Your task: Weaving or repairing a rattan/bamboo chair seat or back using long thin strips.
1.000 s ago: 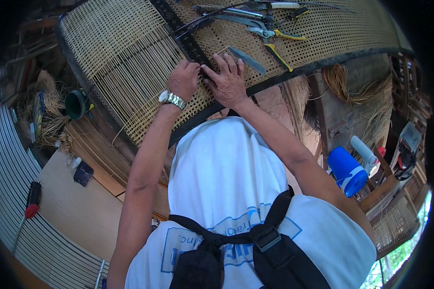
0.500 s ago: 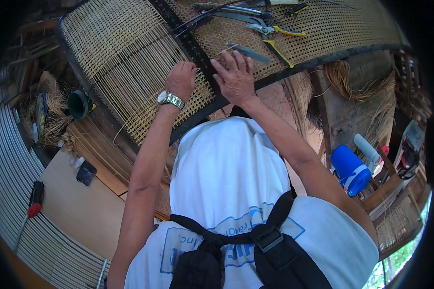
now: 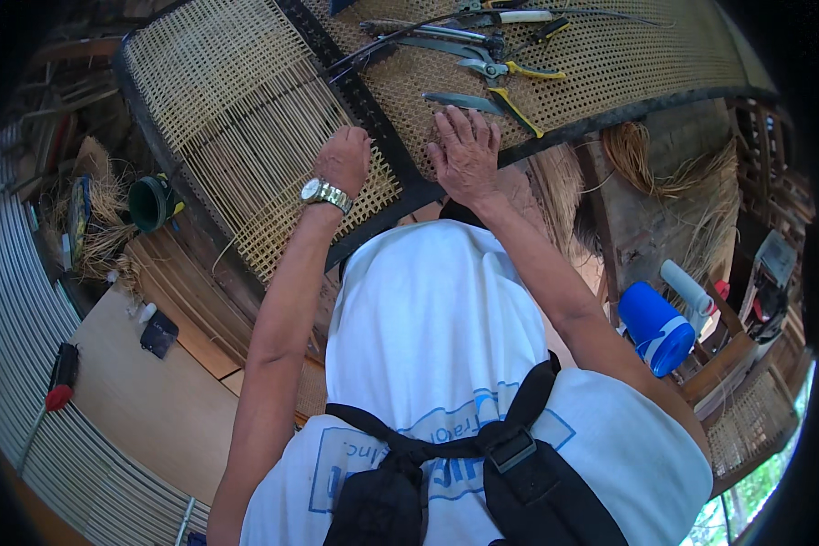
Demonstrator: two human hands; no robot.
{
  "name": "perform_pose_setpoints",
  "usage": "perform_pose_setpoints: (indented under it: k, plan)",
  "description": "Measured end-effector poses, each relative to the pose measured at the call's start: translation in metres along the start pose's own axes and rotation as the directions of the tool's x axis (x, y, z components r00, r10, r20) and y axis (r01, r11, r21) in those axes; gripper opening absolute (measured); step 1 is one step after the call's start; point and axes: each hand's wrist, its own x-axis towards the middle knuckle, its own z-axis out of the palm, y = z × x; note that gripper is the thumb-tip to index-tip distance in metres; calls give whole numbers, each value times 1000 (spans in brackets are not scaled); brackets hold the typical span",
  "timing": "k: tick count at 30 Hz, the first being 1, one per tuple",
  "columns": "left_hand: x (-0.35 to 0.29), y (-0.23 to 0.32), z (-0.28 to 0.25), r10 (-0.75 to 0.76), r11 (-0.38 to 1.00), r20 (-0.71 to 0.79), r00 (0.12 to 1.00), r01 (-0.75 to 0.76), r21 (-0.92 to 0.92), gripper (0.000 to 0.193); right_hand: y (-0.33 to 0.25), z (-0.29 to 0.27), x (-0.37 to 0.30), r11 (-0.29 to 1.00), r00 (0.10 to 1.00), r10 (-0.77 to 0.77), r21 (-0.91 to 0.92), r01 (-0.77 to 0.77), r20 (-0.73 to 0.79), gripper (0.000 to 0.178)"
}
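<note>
A dark-framed panel of woven cane (image 3: 227, 68) lies ahead of me, with open parallel strands across its middle and tighter weave at the far and near ends. My left hand (image 3: 343, 159), a metal watch (image 3: 326, 195) at its wrist, is closed over the strands by the near weave. Whatever its fingers pinch is hidden. My right hand (image 3: 469, 159) is open, fingers spread, over the near edge of the neighbouring cane panel (image 3: 610, 73). Just beyond its fingertips lies a knife-like blade (image 3: 464, 102). Yellow-handled pruning shears (image 3: 496, 71) rest behind the blade.
More hand tools (image 3: 437, 35) lie at the back of the right panel. Bundled cane fibre (image 3: 646, 159) hangs at the right, above a blue jug (image 3: 655, 328). At the left are a dark green container (image 3: 150, 202), a black wallet-like item (image 3: 159, 334) and a red-and-black-handled tool (image 3: 61, 378).
My right hand has shifted right, away from the dark frame bar. The blade, blurred beside its fingers before, now lies still on the panel. My left hand stays closed at the weave.
</note>
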Motion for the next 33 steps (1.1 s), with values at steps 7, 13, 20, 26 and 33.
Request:
perform_pose_setpoints:
  k: [7,13,20,26,33]
  plan:
    - [-3,13,-1,-55,995,19,998,54,83,12,12,-12,-5,998,998,-53,42,52,20,56]
    - [-3,15,0,-167,986,8,986,166,9,11,21,-19,-9,996,996,-68,58,65,53,56]
    - [-3,8,3,-157,988,48,986,157,2,14,34,-26,-1,987,988,-131,108,122,84,53]
    - [4,22,8,-158,982,-19,987,159,102,14,43,-37,3,980,982,-152,144,135,113,51]
    - [-4,32,12,-220,970,-27,975,221,103,16,57,-57,9,968,988,-115,236,86,108,48]
